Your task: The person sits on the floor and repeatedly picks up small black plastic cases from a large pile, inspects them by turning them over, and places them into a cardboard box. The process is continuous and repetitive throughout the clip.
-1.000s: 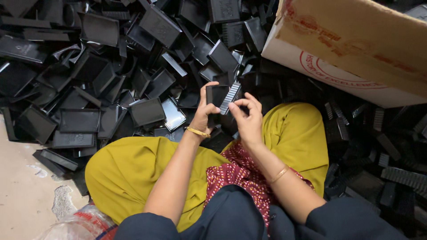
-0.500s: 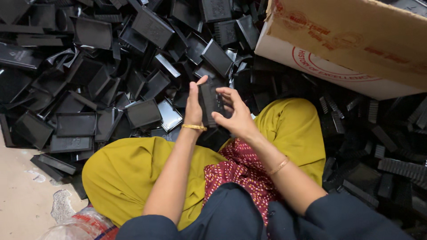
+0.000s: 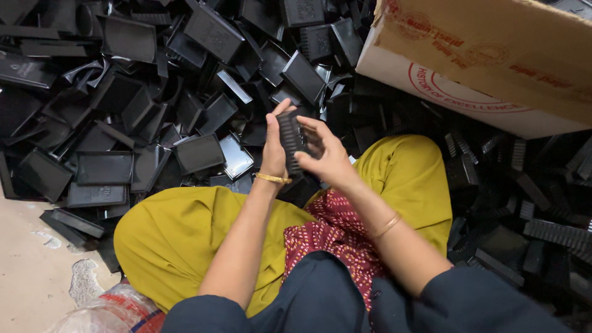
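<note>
Left hand [image 3: 274, 148] and right hand [image 3: 327, 157] pinch a ribbed black part [image 3: 290, 142] above the lap; a loose grip could drop it into the tray pile [image 3: 154, 117].

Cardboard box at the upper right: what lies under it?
Black plastic parts of the heap run beneath the tilted brown cardboard box along its lower edge. How far they continue under it, and whether floor shows there, is covered by the box.

ribbed part [image 3: 290, 140] black | trousers [image 3: 179, 237] mustard yellow | carton [image 3: 493, 55] tan, red print
</note>
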